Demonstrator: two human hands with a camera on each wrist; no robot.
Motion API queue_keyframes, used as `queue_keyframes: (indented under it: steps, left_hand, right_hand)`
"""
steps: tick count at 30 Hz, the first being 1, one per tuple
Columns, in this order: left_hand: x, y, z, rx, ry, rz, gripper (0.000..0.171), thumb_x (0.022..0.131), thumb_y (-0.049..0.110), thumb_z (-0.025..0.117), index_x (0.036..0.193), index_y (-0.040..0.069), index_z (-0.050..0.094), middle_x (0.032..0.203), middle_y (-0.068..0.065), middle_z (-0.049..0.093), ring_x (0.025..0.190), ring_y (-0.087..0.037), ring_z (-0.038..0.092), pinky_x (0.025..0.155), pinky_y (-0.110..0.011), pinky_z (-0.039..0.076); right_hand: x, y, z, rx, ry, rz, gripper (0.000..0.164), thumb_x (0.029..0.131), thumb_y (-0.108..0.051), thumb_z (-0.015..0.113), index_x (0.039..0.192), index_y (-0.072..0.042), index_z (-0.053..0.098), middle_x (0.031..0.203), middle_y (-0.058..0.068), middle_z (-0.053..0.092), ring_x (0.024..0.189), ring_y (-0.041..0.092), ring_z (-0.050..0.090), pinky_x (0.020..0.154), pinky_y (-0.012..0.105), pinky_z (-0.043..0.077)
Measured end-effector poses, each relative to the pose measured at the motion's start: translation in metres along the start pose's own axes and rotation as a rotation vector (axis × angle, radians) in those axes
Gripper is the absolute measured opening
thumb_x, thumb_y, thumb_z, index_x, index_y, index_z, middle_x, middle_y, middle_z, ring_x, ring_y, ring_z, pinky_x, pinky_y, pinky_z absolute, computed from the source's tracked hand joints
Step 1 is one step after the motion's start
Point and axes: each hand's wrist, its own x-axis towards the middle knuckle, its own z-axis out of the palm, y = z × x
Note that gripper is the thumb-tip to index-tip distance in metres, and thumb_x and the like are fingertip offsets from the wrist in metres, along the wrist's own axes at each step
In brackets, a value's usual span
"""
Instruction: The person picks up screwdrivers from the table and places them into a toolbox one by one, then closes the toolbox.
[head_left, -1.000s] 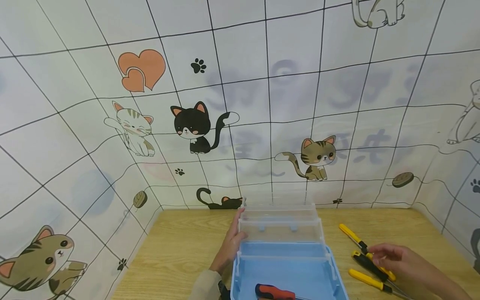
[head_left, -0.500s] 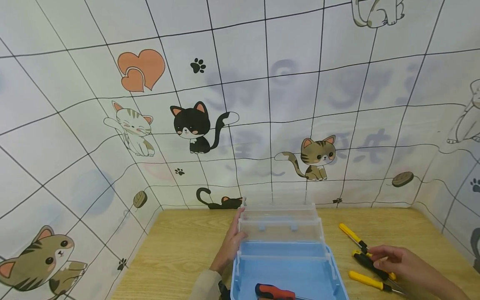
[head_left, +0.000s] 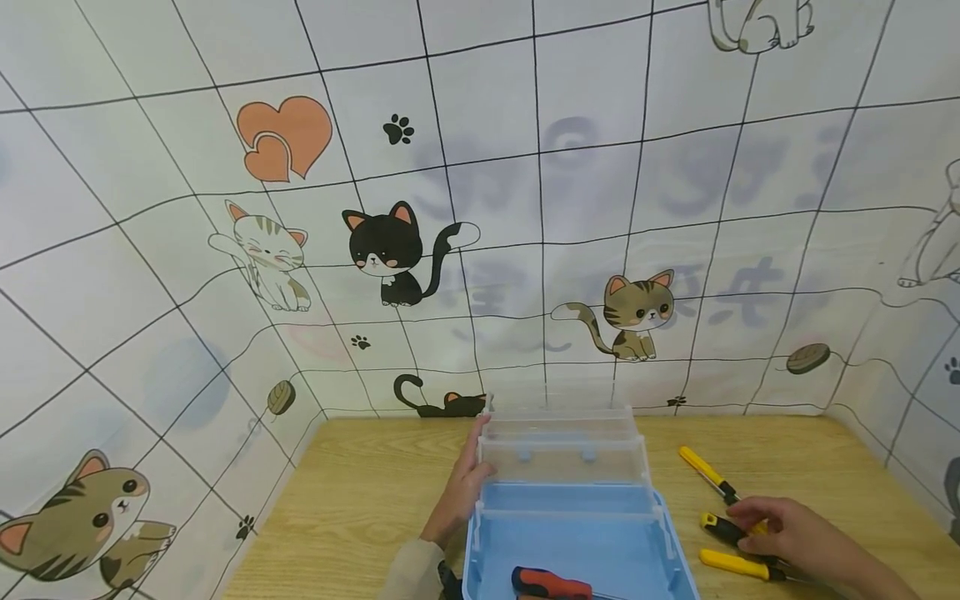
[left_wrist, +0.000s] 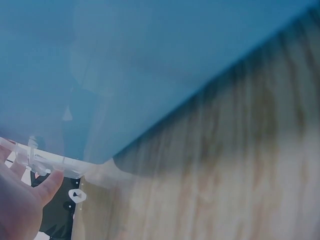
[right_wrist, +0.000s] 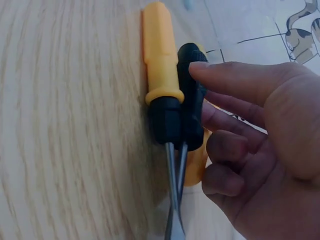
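Note:
A light blue toolbox (head_left: 570,546) stands with its clear lid (head_left: 562,462) tipped back. My left hand (head_left: 456,492) grips the lid's left edge, thumb in front; the left wrist view shows the thumb (left_wrist: 50,186) at the clear rim. Inside the box lies a red-and-black screwdriver (head_left: 551,583). To the right, my right hand (head_left: 798,537) pinches a black-handled screwdriver (head_left: 723,530) with a yellow end. In the right wrist view my thumb (right_wrist: 225,77) presses its black handle (right_wrist: 191,120), the other fingers behind it. Its shaft crosses that of a yellow-handled screwdriver (right_wrist: 161,55).
On the wooden table (head_left: 360,500), a yellow-handled screwdriver (head_left: 731,564) lies nearer me than the right hand. Another yellow-handled tool (head_left: 703,467) points away behind it. A cat-printed, gridded sheet (head_left: 495,208) walls the table at the back and sides.
My right hand has closed in on the black-handled screwdriver, whose handle has turned and shifted slightly left. My left hand and the toolbox stay put.

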Motion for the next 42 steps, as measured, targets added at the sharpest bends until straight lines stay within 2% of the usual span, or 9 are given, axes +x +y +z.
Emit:
queue_keyframes:
  steps: [6, 9, 14, 22, 28, 35, 42]
  left_hand:
    - [-0.0002, 0.0026, 0.0012, -0.006, -0.002, 0.0, 0.077, 0.094, 0.003, 0.041, 0.153, 0.046, 0.018, 0.162, 0.001, 0.017, 0.144, -0.034, 0.025, 0.109, -0.073, 0.018]
    - [-0.0001, 0.0042, 0.0011, -0.01, -0.003, -0.001, 0.076, 0.094, 0.003, 0.04, 0.155, 0.042, 0.017, 0.162, 0.0, 0.017, 0.144, -0.035, 0.025, 0.109, -0.073, 0.018]
    - [0.0007, 0.0047, 0.0005, -0.009, 0.001, -0.001, 0.075, 0.095, 0.002, 0.04, 0.158, 0.033, 0.014, 0.163, -0.004, 0.015, 0.144, -0.036, 0.025, 0.108, -0.074, 0.019]
    - [0.0004, 0.003, -0.0002, 0.005, 0.01, -0.015, 0.077, 0.092, 0.003, 0.042, 0.157, 0.035, 0.017, 0.162, 0.001, 0.018, 0.144, -0.034, 0.025, 0.108, -0.073, 0.019]
    - [-0.0007, 0.002, 0.0006, 0.014, 0.01, 0.004, 0.075, 0.093, 0.005, 0.042, 0.157, 0.033, 0.016, 0.162, -0.001, 0.017, 0.144, -0.036, 0.024, 0.107, -0.075, 0.018]
    - [-0.0006, 0.0008, -0.0001, 0.021, 0.006, 0.01, 0.076, 0.093, 0.004, 0.042, 0.153, 0.044, 0.019, 0.162, 0.0, 0.017, 0.144, -0.035, 0.024, 0.108, -0.074, 0.019]
    - [0.0, -0.0011, -0.0008, 0.012, 0.001, 0.011, 0.076, 0.092, 0.006, 0.042, 0.156, 0.039, 0.017, 0.162, -0.001, 0.017, 0.144, -0.036, 0.025, 0.108, -0.074, 0.02]
  right_hand:
    - [0.0019, -0.0019, 0.0051, -0.086, 0.054, 0.036, 0.049, 0.081, -0.03, 0.079, 0.118, -0.001, 0.066, 0.106, 0.006, 0.068, 0.08, 0.003, 0.052, 0.066, 0.023, 0.044]
    - [0.0023, -0.002, 0.0063, -0.137, 0.065, 0.01, 0.047, 0.08, -0.03, 0.08, 0.116, -0.003, 0.067, 0.099, 0.001, 0.064, 0.077, 0.003, 0.048, 0.065, 0.023, 0.041]
    - [0.0034, -0.001, 0.0065, -0.158, 0.05, -0.013, 0.045, 0.082, -0.029, 0.078, 0.117, -0.003, 0.067, 0.093, 0.0, 0.059, 0.075, 0.004, 0.044, 0.064, 0.023, 0.04]
    - [0.0015, 0.0015, 0.0055, -0.103, 0.01, -0.065, 0.043, 0.09, -0.023, 0.07, 0.124, 0.003, 0.063, 0.09, 0.005, 0.055, 0.07, 0.005, 0.042, 0.058, 0.027, 0.036]
    - [-0.0001, 0.0023, 0.0053, -0.081, -0.007, -0.09, 0.044, 0.093, -0.021, 0.066, 0.127, 0.007, 0.059, 0.086, 0.005, 0.052, 0.067, 0.005, 0.041, 0.056, 0.028, 0.035]
    - [-0.001, 0.002, 0.0035, -0.034, -0.036, -0.128, 0.046, 0.096, -0.019, 0.061, 0.129, 0.012, 0.054, 0.083, 0.004, 0.051, 0.065, 0.005, 0.043, 0.053, 0.028, 0.037]
    - [-0.0023, 0.0021, 0.0008, -0.009, -0.077, -0.201, 0.044, 0.098, -0.017, 0.058, 0.13, 0.014, 0.051, 0.083, -0.002, 0.056, 0.065, 0.006, 0.047, 0.052, 0.027, 0.039]
